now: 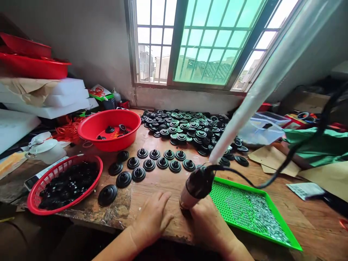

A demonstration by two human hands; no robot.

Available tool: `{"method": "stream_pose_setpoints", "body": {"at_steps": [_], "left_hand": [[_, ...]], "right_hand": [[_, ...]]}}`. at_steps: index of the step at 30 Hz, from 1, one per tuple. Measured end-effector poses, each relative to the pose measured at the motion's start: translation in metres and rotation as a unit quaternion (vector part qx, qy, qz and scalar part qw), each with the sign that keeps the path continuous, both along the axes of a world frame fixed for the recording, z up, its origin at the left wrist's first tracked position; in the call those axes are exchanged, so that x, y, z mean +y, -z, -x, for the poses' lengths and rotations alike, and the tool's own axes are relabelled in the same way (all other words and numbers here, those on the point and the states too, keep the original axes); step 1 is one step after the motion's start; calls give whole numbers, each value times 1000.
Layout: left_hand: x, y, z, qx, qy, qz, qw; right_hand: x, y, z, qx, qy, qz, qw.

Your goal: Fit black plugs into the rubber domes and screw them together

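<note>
My right hand (208,219) is closed round the lower part of an upright electric screwdriver (196,185), which hides most of its fingers. A cable and a pale tube (241,105) run up from the tool's top. To the left, my left hand (152,212) rests over the wooden table, fingers stretched and thumb apart, holding nothing I can see. Beyond both hands, several black round stepped discs (149,164) with raised centres stand in rough rows. The tool's tip is hidden. Beside my right hand lies a green perforated tray (282,221) of small silvery screw-like pieces.
At left are a red basket (31,195) of small black parts and a red basin (116,145) with a few discs. A large heap of black discs (185,127) lies below the window. Cardboard pieces (269,157) and a clear plastic box (262,132) are at right.
</note>
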State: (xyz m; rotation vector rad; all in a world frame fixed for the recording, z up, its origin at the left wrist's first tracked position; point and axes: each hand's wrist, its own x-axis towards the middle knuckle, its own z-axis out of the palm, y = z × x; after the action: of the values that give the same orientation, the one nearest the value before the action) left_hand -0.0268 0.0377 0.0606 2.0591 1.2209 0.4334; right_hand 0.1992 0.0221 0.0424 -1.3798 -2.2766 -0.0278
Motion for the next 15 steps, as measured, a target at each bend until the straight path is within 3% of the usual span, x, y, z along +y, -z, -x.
{"method": "stream_pose_setpoints", "body": {"at_steps": [2, 5, 7, 9, 11, 13, 15], "left_hand": [[-9, 2, -2, -106, 1, 98, 989], [-17, 0, 0, -244, 35, 229, 942], [-16, -2, 3, -295, 38, 281, 912], [-7, -4, 10, -302, -3, 304, 904], [14, -13, 24, -283, -70, 290, 912], [48, -32, 46, -264, -151, 220, 927], [91, -62, 74, -251, -260, 28, 932]], "right_hand": [[-10, 0, 11, 73, -49, 55, 995], [-22, -1, 28, 207, -89, 107, 968], [-24, -2, 36, 282, -96, 115, 948], [-22, -4, 38, 333, -95, 134, 929], [-18, -8, 33, 362, -91, 162, 913], [-16, -11, 25, 367, -88, 176, 909], [-16, -13, 18, 352, -84, 183, 914]]}}
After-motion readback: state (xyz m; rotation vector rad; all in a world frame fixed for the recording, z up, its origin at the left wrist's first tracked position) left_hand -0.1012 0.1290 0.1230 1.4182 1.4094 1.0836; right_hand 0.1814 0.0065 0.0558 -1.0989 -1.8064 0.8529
